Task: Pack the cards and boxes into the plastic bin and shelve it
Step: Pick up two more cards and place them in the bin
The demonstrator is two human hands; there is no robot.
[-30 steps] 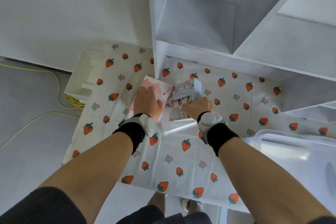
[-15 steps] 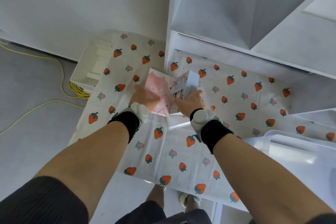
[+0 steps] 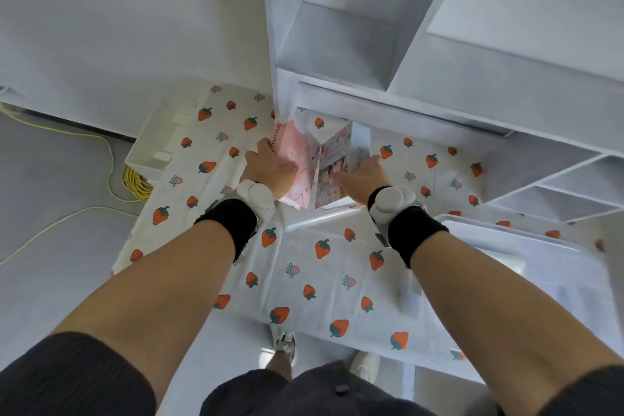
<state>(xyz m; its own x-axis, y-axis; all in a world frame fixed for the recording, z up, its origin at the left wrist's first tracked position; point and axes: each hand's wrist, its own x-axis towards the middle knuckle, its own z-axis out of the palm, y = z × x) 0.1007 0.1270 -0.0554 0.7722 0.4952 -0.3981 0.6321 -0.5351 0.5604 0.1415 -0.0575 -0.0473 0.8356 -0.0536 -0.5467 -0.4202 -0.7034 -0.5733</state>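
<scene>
My left hand (image 3: 268, 167) grips a pink box (image 3: 291, 145) with "Photo" printed on its edge. Beside it my right hand (image 3: 366, 174) grips a box (image 3: 332, 159) with colourful pictures and a white side. Both boxes stand tilted on edge, leaning together in a V, on the strawberry-print cloth (image 3: 304, 267) covering the table. A clear plastic bin (image 3: 540, 267) sits at the right, close to my right forearm; its inside is too pale to make out.
A white shelf unit (image 3: 422, 54) with open compartments rises right behind the boxes. A white tray (image 3: 158, 142) sits at the table's left end, with a coiled yellow cable (image 3: 135, 182) on the grey floor beside it. My feet show below the table edge.
Both boxes lay flat a second ago. My hands have closed on them and tipped them up onto their edges, leaning toward each other.
</scene>
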